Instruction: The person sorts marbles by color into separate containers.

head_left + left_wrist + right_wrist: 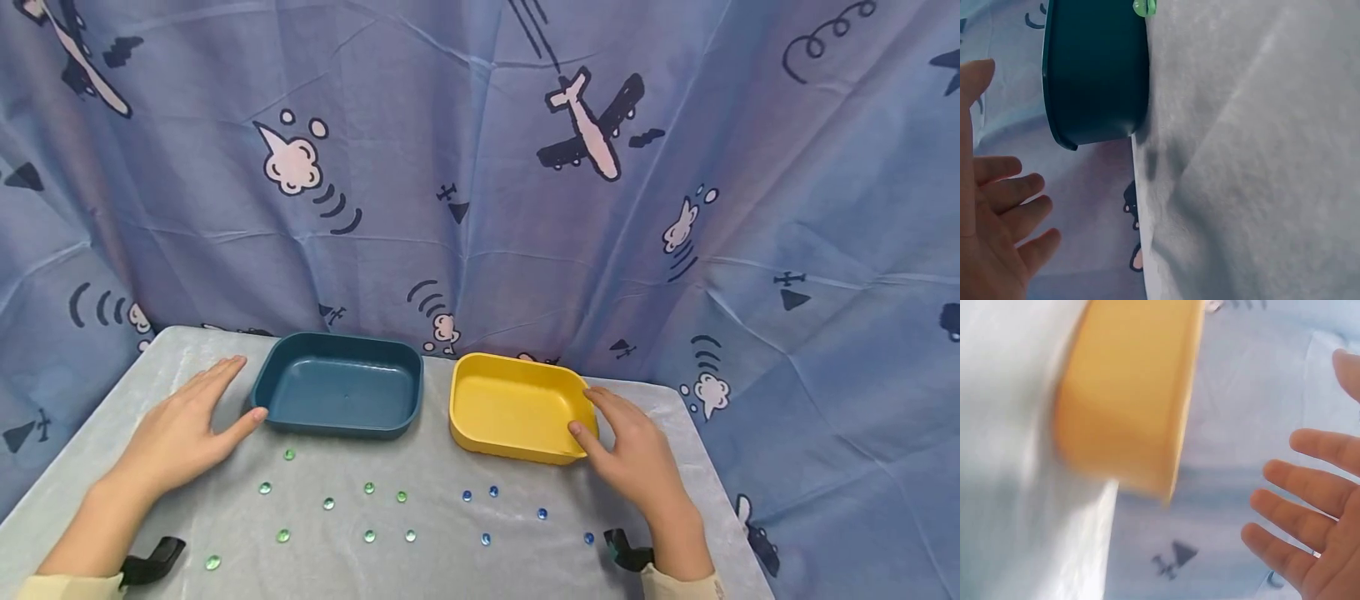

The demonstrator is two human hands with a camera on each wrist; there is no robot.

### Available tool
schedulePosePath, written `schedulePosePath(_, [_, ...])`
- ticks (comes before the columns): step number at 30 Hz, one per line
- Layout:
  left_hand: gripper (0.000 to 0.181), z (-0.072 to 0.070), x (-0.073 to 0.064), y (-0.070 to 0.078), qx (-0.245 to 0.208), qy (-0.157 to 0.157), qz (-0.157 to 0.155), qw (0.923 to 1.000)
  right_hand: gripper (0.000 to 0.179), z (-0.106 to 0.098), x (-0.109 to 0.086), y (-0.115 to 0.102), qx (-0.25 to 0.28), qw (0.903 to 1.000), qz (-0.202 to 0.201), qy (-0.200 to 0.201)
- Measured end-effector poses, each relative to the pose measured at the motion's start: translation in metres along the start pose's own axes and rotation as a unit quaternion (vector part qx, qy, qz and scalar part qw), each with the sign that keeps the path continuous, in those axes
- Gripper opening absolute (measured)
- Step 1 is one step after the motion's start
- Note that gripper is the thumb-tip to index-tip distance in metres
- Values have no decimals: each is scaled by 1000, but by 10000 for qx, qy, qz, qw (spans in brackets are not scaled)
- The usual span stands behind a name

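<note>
A dark teal tray (345, 423) stands at the back left of the table, with a yellow tray (517, 450) to its right. My left hand (183, 425) hovers beside the teal tray's left end, fingers extended. In the left wrist view that hand (1004, 219) is apart from the teal tray (1097, 75). My right hand (637, 446) is at the yellow tray's right end, its fingers spread. The right wrist view shows a gap between this hand (1322, 519) and the yellow tray (1129, 394). Neither hand holds anything.
Several green glass beads (283, 536) lie scattered before the teal tray, and several blue beads (486, 539) before the yellow one. A pale cloth covers the table (442, 575). Behind it hangs a blue curtain (390, 167) printed with planes. Black straps (153, 564) sit at both wrists.
</note>
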State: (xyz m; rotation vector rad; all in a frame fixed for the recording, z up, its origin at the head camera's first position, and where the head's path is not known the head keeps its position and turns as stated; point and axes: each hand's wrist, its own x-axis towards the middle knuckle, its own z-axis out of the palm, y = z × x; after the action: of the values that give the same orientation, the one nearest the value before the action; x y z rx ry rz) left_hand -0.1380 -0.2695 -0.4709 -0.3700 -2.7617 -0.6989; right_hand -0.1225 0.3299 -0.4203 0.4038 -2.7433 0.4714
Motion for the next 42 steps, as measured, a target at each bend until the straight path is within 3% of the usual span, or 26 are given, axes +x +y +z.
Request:
schedulePosePath(9, [74, 6, 4, 2, -241, 388, 89, 9989, 45, 12, 12, -43, 827, 9963, -214, 108])
schedulePosePath(18, [75, 18, 8, 3, -815, -111, -115, 9965, 32, 30, 21, -83, 1736, 9818, -771, -62])
schedulePosePath(23, [73, 23, 6, 2, -957, -161, -149, 9952, 28, 47, 21, -107, 2240, 9694, -941, -352])
schedulePosePath(30, [71, 27, 5, -2, -1109, -142, -111, 9937, 23, 65, 19, -134, 2858, 9511, -852, -797])
schedulePosePath(38, [69, 26, 3, -4, -1322, -162, -70, 9911, 20, 95, 18, -149, 3014, 9372, -1221, -1263])
schedulePosePath(42, [66, 29, 1, -5, -1364, 4, 7, 9907, 23, 109, 18, -154, 3073, 9304, -1151, -1634])
